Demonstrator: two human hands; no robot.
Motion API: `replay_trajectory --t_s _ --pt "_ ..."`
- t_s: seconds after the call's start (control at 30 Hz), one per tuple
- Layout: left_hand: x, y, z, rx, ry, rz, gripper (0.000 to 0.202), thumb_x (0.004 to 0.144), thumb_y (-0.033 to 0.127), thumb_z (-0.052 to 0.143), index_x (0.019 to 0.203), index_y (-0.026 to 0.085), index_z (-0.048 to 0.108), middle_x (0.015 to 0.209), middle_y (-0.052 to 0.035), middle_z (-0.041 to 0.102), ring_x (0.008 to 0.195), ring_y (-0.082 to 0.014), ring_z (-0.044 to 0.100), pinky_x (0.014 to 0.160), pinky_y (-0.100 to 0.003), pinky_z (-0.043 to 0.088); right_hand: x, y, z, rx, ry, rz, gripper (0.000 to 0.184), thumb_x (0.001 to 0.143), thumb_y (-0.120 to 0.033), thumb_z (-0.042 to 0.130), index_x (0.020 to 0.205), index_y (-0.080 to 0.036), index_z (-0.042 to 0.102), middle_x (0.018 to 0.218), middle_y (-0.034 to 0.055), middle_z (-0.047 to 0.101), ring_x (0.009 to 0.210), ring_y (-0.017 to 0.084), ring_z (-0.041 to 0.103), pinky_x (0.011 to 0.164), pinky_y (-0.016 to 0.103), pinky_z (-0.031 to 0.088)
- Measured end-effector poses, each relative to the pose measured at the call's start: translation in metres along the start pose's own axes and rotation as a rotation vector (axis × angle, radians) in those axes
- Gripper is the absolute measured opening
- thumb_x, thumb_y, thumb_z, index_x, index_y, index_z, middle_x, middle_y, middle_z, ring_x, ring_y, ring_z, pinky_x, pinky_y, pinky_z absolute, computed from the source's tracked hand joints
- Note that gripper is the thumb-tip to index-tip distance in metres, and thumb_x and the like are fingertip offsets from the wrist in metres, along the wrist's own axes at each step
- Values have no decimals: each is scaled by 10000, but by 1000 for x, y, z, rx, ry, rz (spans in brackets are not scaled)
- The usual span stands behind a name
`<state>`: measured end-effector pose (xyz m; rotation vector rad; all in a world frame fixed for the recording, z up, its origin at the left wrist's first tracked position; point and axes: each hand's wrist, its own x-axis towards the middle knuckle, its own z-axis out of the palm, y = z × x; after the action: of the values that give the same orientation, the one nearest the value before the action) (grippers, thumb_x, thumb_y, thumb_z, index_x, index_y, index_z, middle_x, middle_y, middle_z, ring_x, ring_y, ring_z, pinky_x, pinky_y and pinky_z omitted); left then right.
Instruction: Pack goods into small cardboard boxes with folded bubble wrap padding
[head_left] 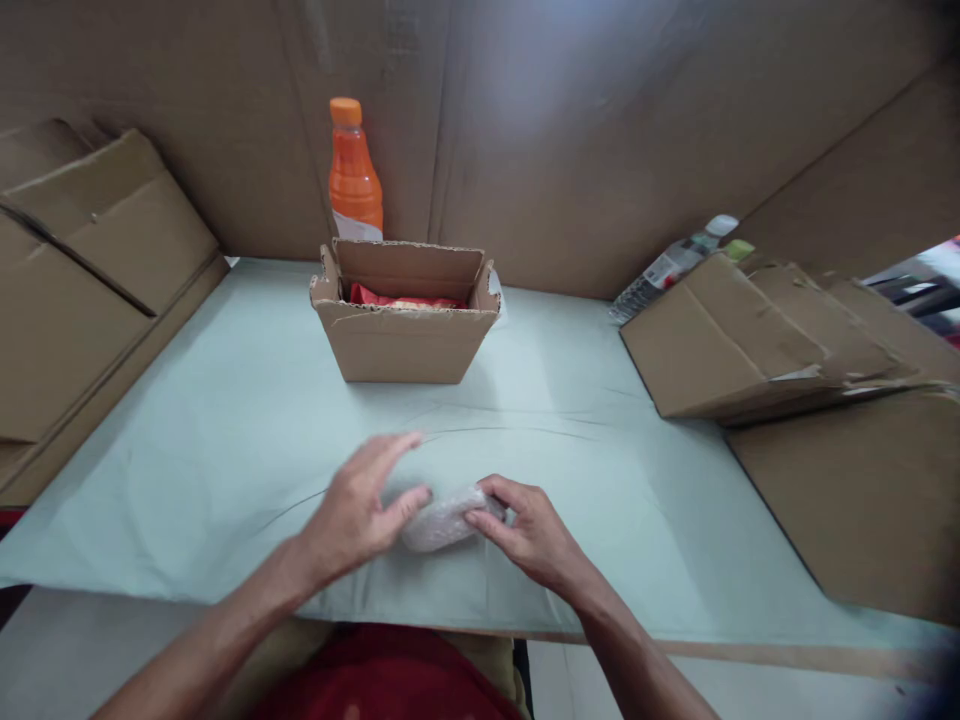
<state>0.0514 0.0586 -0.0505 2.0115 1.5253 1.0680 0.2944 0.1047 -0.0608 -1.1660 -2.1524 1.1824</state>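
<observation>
A small bundle in clear bubble wrap is near the front edge of the table; what is inside it cannot be made out. My right hand pinches the bundle's right end between thumb and fingers. Just left of the bundle, my left hand is open, thumb and fingers apart, its thumb close to the wrap. The left hand is slightly blurred. Beyond both hands stands an open cardboard box with a red packet showing inside.
An orange bottle stands behind the box. Large cardboard boxes rise on the left, more cardboard boxes on the right. A clear bottle leans behind those. Pale green cloth covers the table.
</observation>
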Motion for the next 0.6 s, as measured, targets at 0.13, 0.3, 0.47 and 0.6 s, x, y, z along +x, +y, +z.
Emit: replay_trajectory --t_s 0.13,0.3,0.47,0.6 --pt "74 -14 -62 390 347 246 468 895 208 644 1356 199 564 1347 -126 659 1320 -295 577 1125 -496 451 12 -7 -39 -72 148 -81 96 889 -272 655 825 -202 667 681 -20 645 599 120 567 569 224 432" --pt "114 -40 -78 578 408 342 200 882 123 582 1051 186 669 1055 -91 751 1191 -306 666 1085 -531 454 37 -33 -92 -58 473 -218 100 872 -319 727 913 -233 699 778 -7 698 653 149 633 602 263 504" --pt "89 -54 -62 604 380 428 178 878 46 590 993 168 649 992 -87 768 981 -255 735 1088 -542 440 87 -68 -122 -98 721 -363 131 836 -341 790 914 -284 701 798 -3 690 670 173 621 632 317 533" --pt "84 -54 -62 566 362 430 195 871 25 605 1003 164 638 994 -89 769 889 -218 733 1094 -539 436 136 -86 -127 -271 601 -456 97 854 -320 741 910 -250 702 794 -19 673 689 148 592 638 291 478"
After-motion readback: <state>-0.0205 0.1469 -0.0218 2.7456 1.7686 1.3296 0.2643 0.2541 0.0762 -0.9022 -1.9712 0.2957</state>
